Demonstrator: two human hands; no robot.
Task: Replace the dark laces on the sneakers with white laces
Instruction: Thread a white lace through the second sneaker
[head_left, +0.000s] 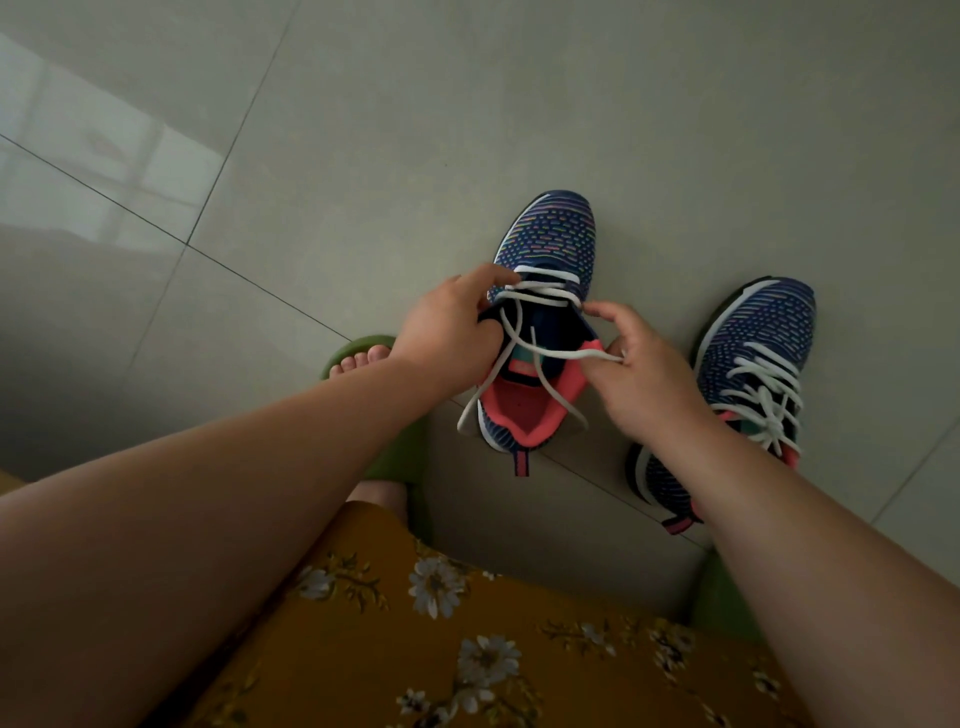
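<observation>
Grey floor tiles (363, 130) are seen beneath two patterned sneakers. The near sneaker (545, 260) is steadied at its eyelet edge by the left hand (452, 332), fingers curled on the upper beside the white lace (545, 296). A strand of that lace is pinched by the right hand (644, 374). The second sneaker (753, 353), already laced in white, is set just to the right.
</observation>
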